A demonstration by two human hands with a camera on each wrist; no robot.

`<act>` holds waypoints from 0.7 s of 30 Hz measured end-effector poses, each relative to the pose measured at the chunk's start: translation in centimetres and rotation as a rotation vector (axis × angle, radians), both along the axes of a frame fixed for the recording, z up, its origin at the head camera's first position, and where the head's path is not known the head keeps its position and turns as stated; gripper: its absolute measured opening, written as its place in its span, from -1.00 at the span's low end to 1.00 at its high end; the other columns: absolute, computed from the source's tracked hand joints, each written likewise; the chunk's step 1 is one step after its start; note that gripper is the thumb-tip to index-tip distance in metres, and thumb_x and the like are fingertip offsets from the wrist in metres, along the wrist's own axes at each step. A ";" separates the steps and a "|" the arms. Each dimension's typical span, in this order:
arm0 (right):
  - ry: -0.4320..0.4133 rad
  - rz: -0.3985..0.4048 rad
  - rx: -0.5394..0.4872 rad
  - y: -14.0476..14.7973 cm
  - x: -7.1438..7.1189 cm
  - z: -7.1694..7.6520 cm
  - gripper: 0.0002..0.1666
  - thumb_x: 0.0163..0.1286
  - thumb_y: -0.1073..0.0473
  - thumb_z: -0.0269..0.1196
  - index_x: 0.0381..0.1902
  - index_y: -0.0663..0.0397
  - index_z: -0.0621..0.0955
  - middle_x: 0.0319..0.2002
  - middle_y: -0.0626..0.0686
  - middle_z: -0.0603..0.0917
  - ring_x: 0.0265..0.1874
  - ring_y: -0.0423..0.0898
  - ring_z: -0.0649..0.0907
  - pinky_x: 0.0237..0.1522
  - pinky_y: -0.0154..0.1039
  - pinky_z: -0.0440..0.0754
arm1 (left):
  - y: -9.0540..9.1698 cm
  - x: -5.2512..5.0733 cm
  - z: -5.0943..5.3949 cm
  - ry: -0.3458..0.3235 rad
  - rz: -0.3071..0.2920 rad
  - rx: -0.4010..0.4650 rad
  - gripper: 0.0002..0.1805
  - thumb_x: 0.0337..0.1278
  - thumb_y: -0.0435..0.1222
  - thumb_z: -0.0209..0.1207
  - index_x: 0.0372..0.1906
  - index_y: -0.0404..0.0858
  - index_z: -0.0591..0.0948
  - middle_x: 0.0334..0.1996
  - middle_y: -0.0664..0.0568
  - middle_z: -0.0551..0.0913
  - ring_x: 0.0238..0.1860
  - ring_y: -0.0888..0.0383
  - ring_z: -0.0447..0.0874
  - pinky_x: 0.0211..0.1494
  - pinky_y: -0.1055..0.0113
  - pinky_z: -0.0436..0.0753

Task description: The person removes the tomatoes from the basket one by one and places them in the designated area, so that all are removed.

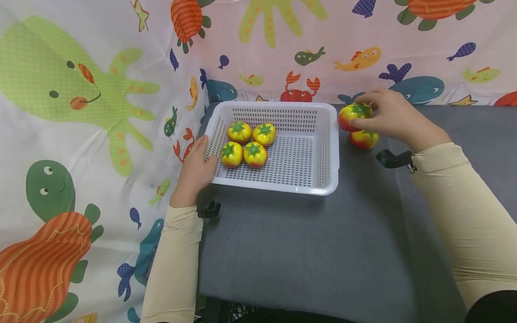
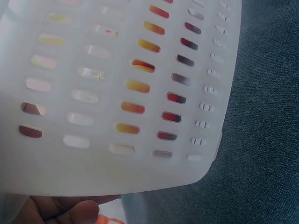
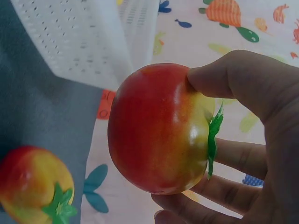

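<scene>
A white plastic basket stands on the table, with several red-and-yellow toy tomatoes with green leafy tops grouped in its left part. My left hand holds the basket's left rim; in the left wrist view the slotted wall hides most of it. Beyond the basket's right end, my right hand grips another toy tomato between thumb and fingers, held up off the table. Below it on the table rests one more toy tomato, partly covered by the hand in the head view.
The grey table runs in front of the basket and to its right. A printed sea-animal curtain hangs close behind the table and along the left side. Each wrist wears a small black camera mount.
</scene>
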State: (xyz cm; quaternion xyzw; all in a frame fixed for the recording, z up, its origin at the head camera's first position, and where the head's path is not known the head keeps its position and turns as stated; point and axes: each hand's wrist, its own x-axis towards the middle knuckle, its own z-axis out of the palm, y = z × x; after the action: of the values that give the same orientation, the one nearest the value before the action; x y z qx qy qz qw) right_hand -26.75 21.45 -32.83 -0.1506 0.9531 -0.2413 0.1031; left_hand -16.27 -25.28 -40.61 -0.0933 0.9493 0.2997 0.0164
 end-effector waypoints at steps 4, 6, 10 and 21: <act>-0.010 -0.013 0.008 1.2 0.0 -0.1 -0.01 0.35 -0.21 0.42 0.53 0.24 0.41 0.46 0.45 0.35 0.34 0.47 0.36 0.14 0.47 0.56 | 0.0 0.0 0.0 -0.002 0.003 0.004 -0.19 0.49 -0.13 0.02 0.72 -0.11 0.03 0.71 -0.02 0.03 0.63 -0.17 0.12 0.61 -0.22 0.18; -0.020 -0.019 0.012 1.7 -0.1 -0.2 -0.01 0.37 -0.22 0.40 0.55 0.23 0.38 0.46 0.46 0.34 0.35 0.48 0.34 0.16 0.50 0.54 | 0.0 0.0 0.0 -0.003 0.003 0.001 -0.19 0.50 -0.13 0.01 0.72 -0.11 0.03 0.71 -0.02 0.03 0.63 -0.16 0.11 0.61 -0.22 0.18; -0.023 -0.028 0.021 2.7 -0.1 -0.4 -0.01 0.41 -0.24 0.35 0.55 0.25 0.37 0.41 0.49 0.36 0.31 0.49 0.35 0.15 0.53 0.51 | 0.1 0.0 0.1 -0.002 0.004 -0.009 -0.19 0.50 -0.13 0.01 0.72 -0.12 0.03 0.71 -0.03 0.04 0.62 -0.17 0.13 0.61 -0.21 0.19; -0.010 -0.038 0.049 5.1 -0.1 -1.6 -0.04 0.43 -0.24 0.33 0.49 0.37 0.41 0.29 0.51 0.38 0.24 0.49 0.34 0.04 0.50 0.55 | 0.1 0.0 -0.2 0.009 0.004 -0.021 -0.19 0.50 -0.12 0.01 0.72 -0.13 0.03 0.70 -0.03 0.04 0.62 -0.17 0.13 0.61 -0.22 0.17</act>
State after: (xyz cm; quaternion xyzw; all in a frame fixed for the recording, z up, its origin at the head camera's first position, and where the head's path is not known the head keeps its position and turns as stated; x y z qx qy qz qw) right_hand -26.90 26.53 -34.43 -0.1285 0.9610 -0.2204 0.1066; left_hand -16.26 -25.15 -40.82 -0.0942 0.9523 0.2900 0.0107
